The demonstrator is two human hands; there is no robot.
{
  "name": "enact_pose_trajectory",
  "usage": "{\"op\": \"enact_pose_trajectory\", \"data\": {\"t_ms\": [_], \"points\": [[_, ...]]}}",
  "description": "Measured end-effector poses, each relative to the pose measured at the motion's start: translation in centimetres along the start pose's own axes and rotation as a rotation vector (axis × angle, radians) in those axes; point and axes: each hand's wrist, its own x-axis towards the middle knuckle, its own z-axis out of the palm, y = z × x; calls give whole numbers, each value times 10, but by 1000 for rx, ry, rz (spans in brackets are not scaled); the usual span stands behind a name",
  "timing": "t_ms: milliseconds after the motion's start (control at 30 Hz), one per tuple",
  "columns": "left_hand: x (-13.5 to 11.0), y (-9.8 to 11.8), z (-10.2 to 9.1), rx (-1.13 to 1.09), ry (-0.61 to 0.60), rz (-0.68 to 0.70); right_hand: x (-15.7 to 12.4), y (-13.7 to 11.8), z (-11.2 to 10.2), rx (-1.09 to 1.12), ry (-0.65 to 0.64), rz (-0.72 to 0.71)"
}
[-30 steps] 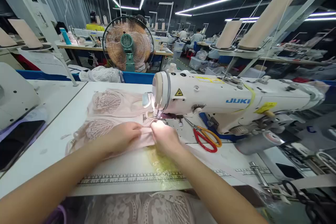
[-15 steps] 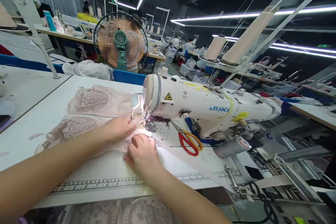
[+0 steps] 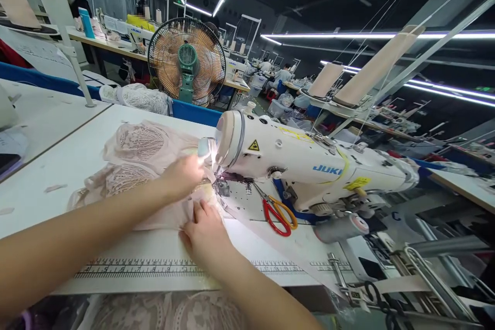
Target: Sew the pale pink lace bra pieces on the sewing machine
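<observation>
A pale pink lace garment point(image 3: 133, 140) lies spread on the white table, its right end under the needle area of a white sewing machine point(image 3: 294, 160). My left hand point(image 3: 184, 175) is closed on the garment's edge just left of the needle, fingertips beside the small lit lamp. Nearer me, my right hand point(image 3: 207, 227) has bent fingers gripping the cloth in front of the presser foot; its fingertips are partly hidden in the fabric. A pale strip point(image 3: 276, 245) runs from the foot toward the lower right. Red-and-orange-handled scissors point(image 3: 279, 214) lie right of the needle.
A ruler tape point(image 3: 162, 268) runs along the table's front edge. A grey thread cone point(image 3: 342, 228) lies right of the scissors. Behind the table stands a large fan point(image 3: 187, 62). More lace pieces point(image 3: 204, 312) sit below the front edge. Thread cones point(image 3: 381, 64) stand at upper right.
My left hand has lifted and moved slightly away from my right hand, toward the lamp. My right hand stays low on the cloth. The whole view has shifted a little.
</observation>
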Motion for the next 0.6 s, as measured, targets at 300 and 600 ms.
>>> {"op": "enact_pose_trajectory", "data": {"t_ms": [300, 600], "points": [[19, -7, 25, -49, -81, 250, -7, 16, 5, -18, -26, -36], [-12, 2, 18, -184, 11, 498, -8, 32, 5, 38, 93, -158]]}}
